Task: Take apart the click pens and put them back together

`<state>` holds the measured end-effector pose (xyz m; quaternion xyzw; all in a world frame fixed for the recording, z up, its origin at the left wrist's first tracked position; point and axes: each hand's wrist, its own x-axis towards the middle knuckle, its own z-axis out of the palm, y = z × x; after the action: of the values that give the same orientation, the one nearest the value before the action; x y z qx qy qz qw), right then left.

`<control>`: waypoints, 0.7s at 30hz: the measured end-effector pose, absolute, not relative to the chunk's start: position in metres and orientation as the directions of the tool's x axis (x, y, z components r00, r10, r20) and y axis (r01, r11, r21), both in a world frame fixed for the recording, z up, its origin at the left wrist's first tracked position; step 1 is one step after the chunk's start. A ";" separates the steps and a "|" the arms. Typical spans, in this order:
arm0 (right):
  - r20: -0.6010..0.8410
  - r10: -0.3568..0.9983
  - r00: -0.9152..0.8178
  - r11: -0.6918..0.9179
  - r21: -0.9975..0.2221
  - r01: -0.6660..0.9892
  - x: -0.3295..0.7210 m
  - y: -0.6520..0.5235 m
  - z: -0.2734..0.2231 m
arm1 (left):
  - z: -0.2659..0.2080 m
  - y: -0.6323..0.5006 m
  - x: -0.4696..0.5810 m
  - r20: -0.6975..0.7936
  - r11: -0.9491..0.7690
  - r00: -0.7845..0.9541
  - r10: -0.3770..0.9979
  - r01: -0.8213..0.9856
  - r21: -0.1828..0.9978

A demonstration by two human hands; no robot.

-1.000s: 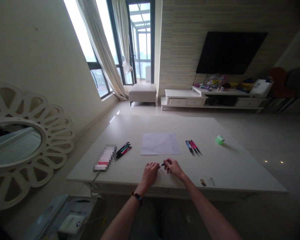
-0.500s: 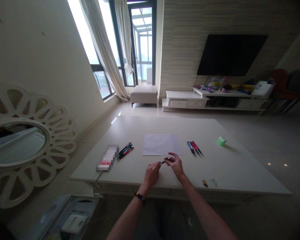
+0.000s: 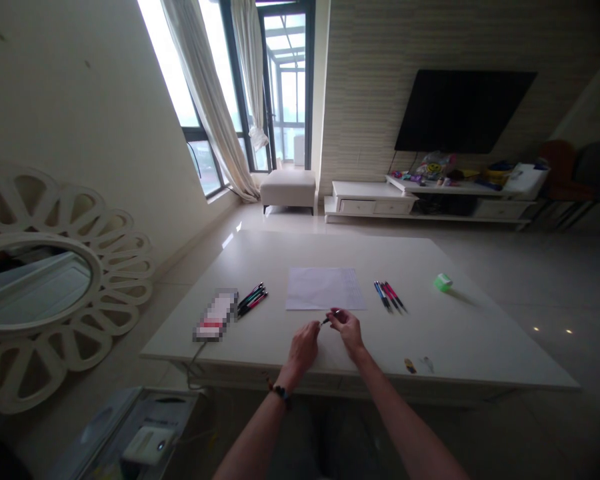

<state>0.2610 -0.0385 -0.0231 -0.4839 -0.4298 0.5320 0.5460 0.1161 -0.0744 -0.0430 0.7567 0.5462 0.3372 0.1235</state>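
Note:
My right hand [image 3: 349,331] holds a dark pen [image 3: 326,321] between thumb and fingers, over the table's near side. The tip of the pen points down and left, to the fingertips of my left hand [image 3: 305,345]. That hand is closed in a pinch round the tip. Any separate small part in its fingers is too small to make out. Just beyond both hands lies a white sheet of paper [image 3: 320,289], with faint lines along its right side. Several pens [image 3: 253,300] lie left of the paper, and blue and red pens [image 3: 390,297] lie to its right.
A phone [image 3: 216,317] with a cable lies at the left of the white table [image 3: 460,333]. Toward the right stands a small green container [image 3: 443,283]. Two small flat items [image 3: 410,365] lie near the front edge. Below the left edge is an open box [image 3: 150,427].
My right hand's fingers have drawn in closer around the pen, and its raised forefinger has come down. My left hand has shifted very slightly. The pens and the paper stay put.

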 end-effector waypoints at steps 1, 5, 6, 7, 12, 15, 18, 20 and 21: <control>-0.014 0.997 0.080 0.000 -0.987 -0.163 0.261 -0.038 -0.019 | -0.042 -0.075 0.116 0.373 -0.365 0.161 0.914 0.728 0.581; 0.114 0.992 0.045 0.117 -0.991 -0.067 0.260 -0.038 0.001 | -0.034 -0.078 0.117 0.355 -0.332 0.098 0.930 0.640 0.693; 0.134 0.991 0.008 0.134 -0.990 -0.038 0.259 -0.038 0.005 | -0.031 -0.078 0.119 0.354 -0.331 0.089 0.931 0.615 0.715; 0.148 0.989 -0.029 0.148 -0.989 -0.015 0.258 -0.037 0.009 | -0.028 -0.078 0.121 0.355 -0.328 0.075 0.932 0.591 0.737; 0.230 0.973 -0.017 0.230 -0.973 0.019 0.260 -0.031 0.031 | -0.024 -0.075 0.136 0.329 -0.259 -0.063 0.942 0.487 0.834; 0.276 0.948 0.161 0.273 -0.961 0.043 0.274 -0.023 0.039 | -0.031 -0.075 0.142 0.287 -0.204 -0.126 0.949 0.448 0.870; 0.252 0.941 0.224 0.215 -0.961 0.176 0.294 -0.017 0.028 | -0.039 -0.076 0.143 0.262 -0.173 -0.153 0.953 0.433 0.884; 0.199 0.969 0.149 0.134 -0.922 0.364 0.303 -0.018 0.008 | -0.042 -0.076 0.142 0.250 -0.155 -0.172 0.953 0.433 0.888; 0.170 0.980 0.109 0.101 -0.880 0.465 0.306 -0.020 -0.003 | -0.043 -0.075 0.142 0.245 -0.144 -0.187 0.951 0.433 0.890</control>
<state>0.3061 -0.0200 -0.0030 -0.6025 -0.5993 0.2943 0.4374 0.1418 -0.0751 -0.0429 0.5792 0.5974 0.4865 0.2665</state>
